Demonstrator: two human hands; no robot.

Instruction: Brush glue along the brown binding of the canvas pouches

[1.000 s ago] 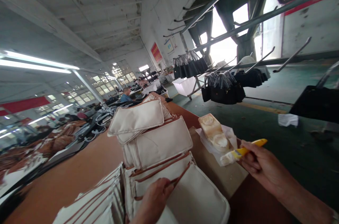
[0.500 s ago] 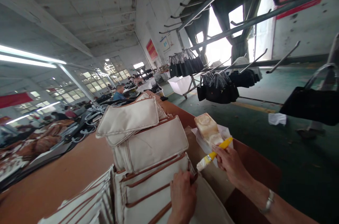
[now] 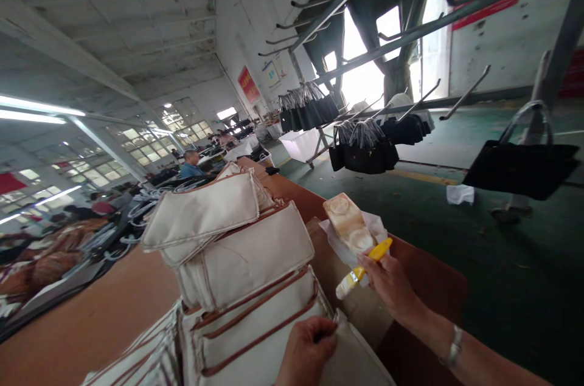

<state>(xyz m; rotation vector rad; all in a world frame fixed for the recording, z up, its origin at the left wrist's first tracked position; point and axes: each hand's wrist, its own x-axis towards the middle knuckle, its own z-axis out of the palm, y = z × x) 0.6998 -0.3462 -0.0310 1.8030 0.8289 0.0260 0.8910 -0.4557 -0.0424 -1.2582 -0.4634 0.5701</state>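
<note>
My right hand (image 3: 395, 289) grips a paintbrush (image 3: 368, 264) by its yellow handle, its bristles coated in whitish paste and tilted down to the left. Behind that hand is a paste-smeared container (image 3: 347, 220) on a white sheet (image 3: 335, 243). My left hand (image 3: 310, 346) is closed, thumb and fingers pinched at the edge of a cream bag piece (image 3: 358, 352) at the front of the stack. Overlapping rows of cream pieces with brown edges (image 3: 258, 325) lie beside it, and more stuffed-looking cream pieces (image 3: 246, 252) are piled behind them.
The brown table (image 3: 114, 307) runs away from me, with black and grey straps (image 3: 137, 210) along its left side. To the right, black handbags (image 3: 365, 152) hang on a metal rack (image 3: 378, 61) with protruding hooks. A person (image 3: 190, 165) sits farther back.
My left hand has shifted down and toward me along the stack, and a brown-edged strip by it has moved. The right hand still holds the paintbrush near the container. The view has turned slightly right.
</note>
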